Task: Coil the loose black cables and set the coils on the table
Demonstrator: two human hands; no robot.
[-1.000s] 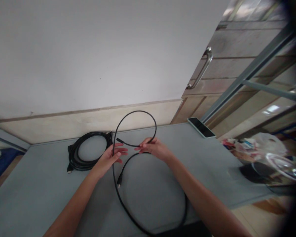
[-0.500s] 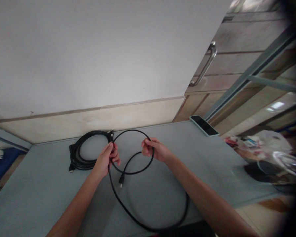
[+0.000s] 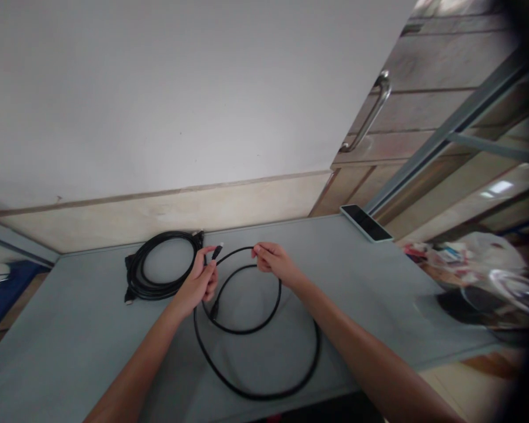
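A black cable (image 3: 247, 332) with a plug at each end hangs in loops between my hands over the grey tabletop. My left hand (image 3: 200, 277) is closed on it, and one plug (image 3: 217, 251) sticks up past the thumb and forefinger. The other plug (image 3: 214, 309) dangles inside the loops, just below and right of that hand. With thumb and fingertips, my right hand (image 3: 268, 258) pinches the top of the smaller loop. A wider loop droops toward the table's front edge. Just left of my left hand lies a coiled black cable (image 3: 136, 276), its plugs showing at the sides.
The grey table (image 3: 83, 329) backs onto a white wall (image 3: 180, 100). A phone (image 3: 365, 223) in a pale case lies at the back right edge. Beyond the right edge are plastic bags (image 3: 489, 252) and a dark container (image 3: 461, 305). A metal door handle (image 3: 370, 111) is farther back.
One plug now pokes up from my left hand. My right hand has shifted its grip to the top of the loop, which hangs lower, while the larger loop has drawn in.
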